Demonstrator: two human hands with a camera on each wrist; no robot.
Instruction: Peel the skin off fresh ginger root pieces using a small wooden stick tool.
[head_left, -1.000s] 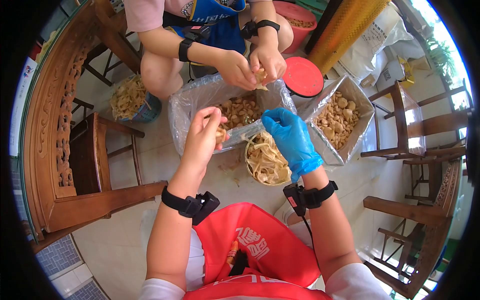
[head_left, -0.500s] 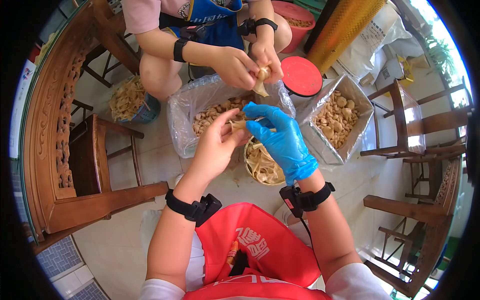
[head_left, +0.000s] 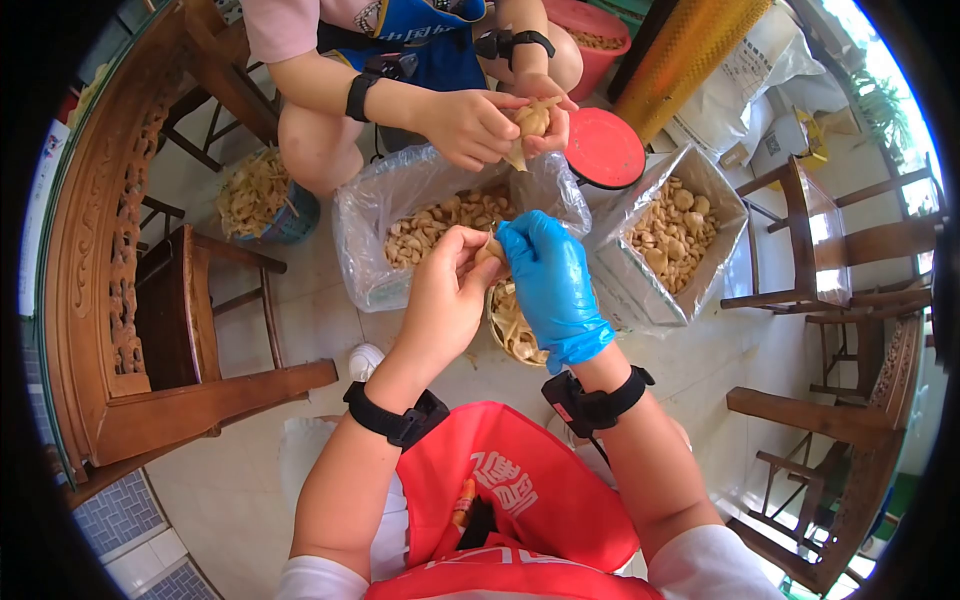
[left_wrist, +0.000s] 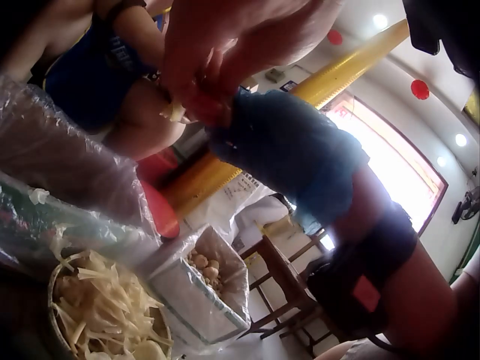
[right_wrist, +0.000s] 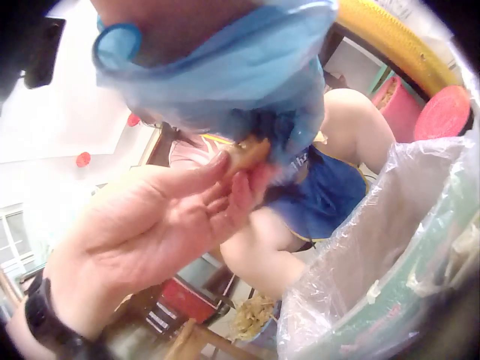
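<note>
My bare left hand [head_left: 445, 300] pinches a small tan garlic-like piece [right_wrist: 247, 153] between thumb and fingers. My right hand [head_left: 553, 290], in a blue glove, has its fingers curled over the other side of the piece, close against the left fingertips. The glove hides part of the piece in the head view. Both hands are above a round container [left_wrist: 54, 307] of pale peelings [left_wrist: 105, 307]. Beyond them, a plastic-lined box [head_left: 362, 235] holds many tan pieces [head_left: 415, 238].
Opposite, another person's hands [head_left: 480, 130] hold a tan bulb [head_left: 534, 120] with hanging peel. At right stands a second lined box [head_left: 640, 290] of bulbs and pieces, near a red-lidded bucket [head_left: 605, 148]. A bucket of peelings [head_left: 255, 195] and wooden chairs [head_left: 190, 310] are at left.
My hands were apart, the left holding a tan piece. They have come together, and the gloved right hand has closed over the piece. The other person keeps handling their bulb.
</note>
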